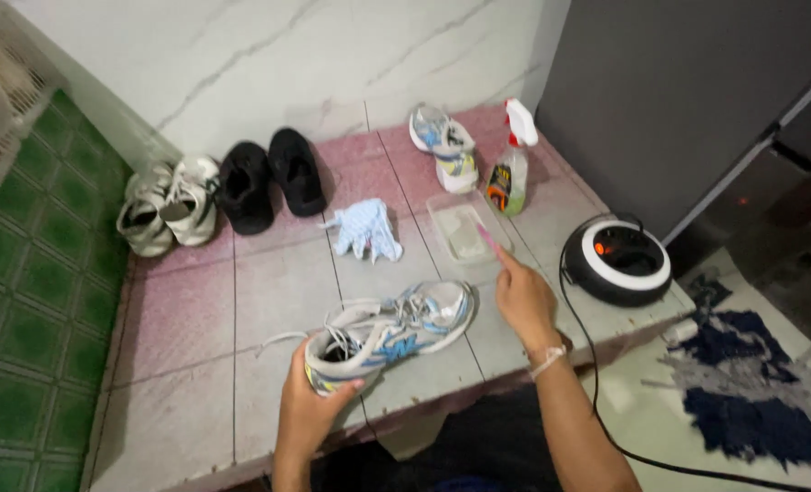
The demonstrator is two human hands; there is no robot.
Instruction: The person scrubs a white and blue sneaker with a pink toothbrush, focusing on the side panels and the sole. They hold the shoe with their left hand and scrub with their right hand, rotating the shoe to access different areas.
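My left hand grips the heel of a white and grey sneaker with blue marks and loose laces, lying on its side on the tiled ledge. My right hand holds a thin pink-handled brush, its tip over a shallow clear tray. The matching sneaker stands at the back by the wall, next to a spray bottle with a white trigger head.
A crumpled white and blue cloth lies mid-ledge. Black shoes and grey-white sneakers line the back left. A round black and white appliance with a cord sits at the right edge. A dark rag lies on the floor.
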